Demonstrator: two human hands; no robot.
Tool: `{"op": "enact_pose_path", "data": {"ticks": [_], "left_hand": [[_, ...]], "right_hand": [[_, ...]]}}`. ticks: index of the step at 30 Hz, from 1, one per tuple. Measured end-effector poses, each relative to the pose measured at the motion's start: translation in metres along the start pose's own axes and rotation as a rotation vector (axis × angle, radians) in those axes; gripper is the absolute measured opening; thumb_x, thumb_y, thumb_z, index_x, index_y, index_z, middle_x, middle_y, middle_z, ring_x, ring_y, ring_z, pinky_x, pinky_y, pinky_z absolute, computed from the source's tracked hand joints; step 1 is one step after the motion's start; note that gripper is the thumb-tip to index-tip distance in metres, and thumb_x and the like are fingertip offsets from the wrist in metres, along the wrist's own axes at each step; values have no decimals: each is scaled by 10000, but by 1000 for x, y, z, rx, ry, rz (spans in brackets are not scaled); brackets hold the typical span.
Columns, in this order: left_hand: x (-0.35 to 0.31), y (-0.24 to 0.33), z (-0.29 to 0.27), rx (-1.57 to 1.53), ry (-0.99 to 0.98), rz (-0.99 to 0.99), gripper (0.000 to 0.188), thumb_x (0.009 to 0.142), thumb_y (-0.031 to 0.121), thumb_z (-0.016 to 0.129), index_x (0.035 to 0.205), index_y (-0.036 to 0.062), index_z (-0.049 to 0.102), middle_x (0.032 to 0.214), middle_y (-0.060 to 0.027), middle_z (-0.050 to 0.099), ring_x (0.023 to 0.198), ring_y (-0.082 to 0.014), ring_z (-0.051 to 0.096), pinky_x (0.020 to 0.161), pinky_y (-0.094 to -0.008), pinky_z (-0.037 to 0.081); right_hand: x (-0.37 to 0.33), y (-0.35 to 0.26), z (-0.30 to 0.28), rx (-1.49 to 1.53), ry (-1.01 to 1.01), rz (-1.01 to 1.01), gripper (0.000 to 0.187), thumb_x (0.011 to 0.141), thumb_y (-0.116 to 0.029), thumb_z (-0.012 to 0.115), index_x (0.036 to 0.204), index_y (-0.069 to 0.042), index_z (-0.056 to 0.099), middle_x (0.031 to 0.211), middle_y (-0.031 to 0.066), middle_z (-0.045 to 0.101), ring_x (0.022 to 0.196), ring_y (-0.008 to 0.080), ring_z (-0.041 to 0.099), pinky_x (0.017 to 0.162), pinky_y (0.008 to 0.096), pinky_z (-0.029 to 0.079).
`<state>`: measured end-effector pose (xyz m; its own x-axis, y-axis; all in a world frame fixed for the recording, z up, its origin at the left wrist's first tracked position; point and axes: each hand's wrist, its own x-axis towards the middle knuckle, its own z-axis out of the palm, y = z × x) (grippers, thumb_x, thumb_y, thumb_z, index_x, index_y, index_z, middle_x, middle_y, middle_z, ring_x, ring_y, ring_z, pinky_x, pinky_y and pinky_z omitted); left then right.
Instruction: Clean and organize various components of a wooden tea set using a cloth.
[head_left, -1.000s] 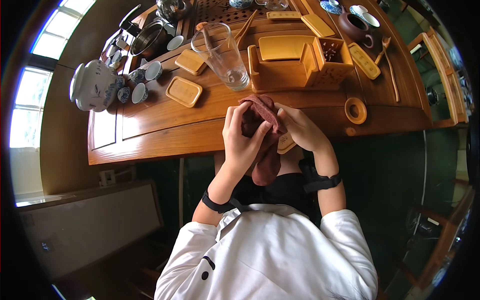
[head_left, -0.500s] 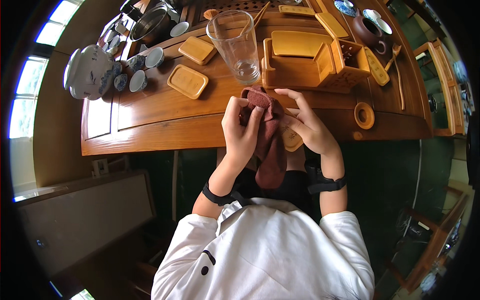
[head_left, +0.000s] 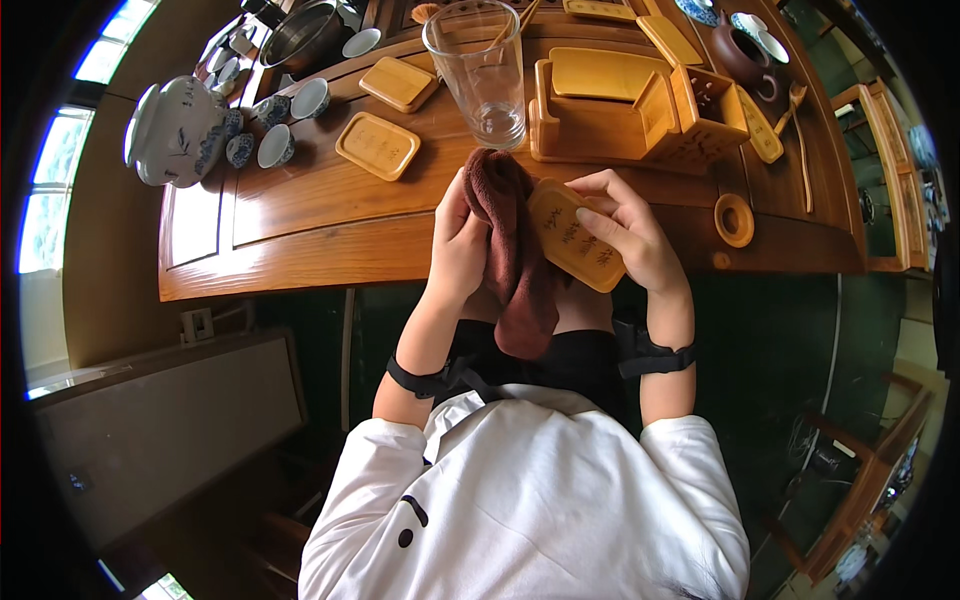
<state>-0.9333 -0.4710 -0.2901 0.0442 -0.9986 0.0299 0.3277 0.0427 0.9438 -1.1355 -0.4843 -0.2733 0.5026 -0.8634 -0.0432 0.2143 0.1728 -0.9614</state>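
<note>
Over the table edge (head_left: 300, 262), hands grip brown cloth (head_left: 515, 260) and bamboo coaster (head_left: 572, 235).

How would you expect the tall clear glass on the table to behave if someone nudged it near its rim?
The tall glass looks empty and narrow-based, so it would probably tip rather than slide. Being smooth glass, it is likely slippery and breakable on the wooden table.
</note>
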Motion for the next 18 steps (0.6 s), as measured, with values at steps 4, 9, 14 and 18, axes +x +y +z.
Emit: {"op": "enact_pose_path", "data": {"ticks": [4,9,14,18], "left_hand": [[8,11,-7,276,-272,71,297,975,107,474,1239,-24,514,1078,-79,618,1011,-120,558,898,-263,441],[-4,25,2,435,-301,-9,399,882,198,640,1193,-37,554,1078,-77,617,1009,-117,556,918,-264,427],[-2,20,3,287,-242,-140,350,868,159,685,1144,-38,600,950,-58,670,880,-97,607,819,-243,479],[-3,20,4,238,-223,-141,311,888,147,663,1132,-39,611,936,-52,675,860,-85,607,797,-233,484]], "right_hand": [[0,-1,0,-118,20,-75,250,947,-129,557,1165,-7,548,1044,94,644,994,126,593,878,271,463],[2,6,3,-191,58,-154,221,927,-116,592,1112,5,586,1049,76,645,1009,133,593,898,288,461],[3,6,6,-243,100,-144,208,923,-125,603,1075,15,576,1028,78,642,1005,129,593,885,282,461],[3,4,6,-219,103,-112,212,929,-145,599,1064,15,561,998,77,636,972,123,595,861,272,465]]}}
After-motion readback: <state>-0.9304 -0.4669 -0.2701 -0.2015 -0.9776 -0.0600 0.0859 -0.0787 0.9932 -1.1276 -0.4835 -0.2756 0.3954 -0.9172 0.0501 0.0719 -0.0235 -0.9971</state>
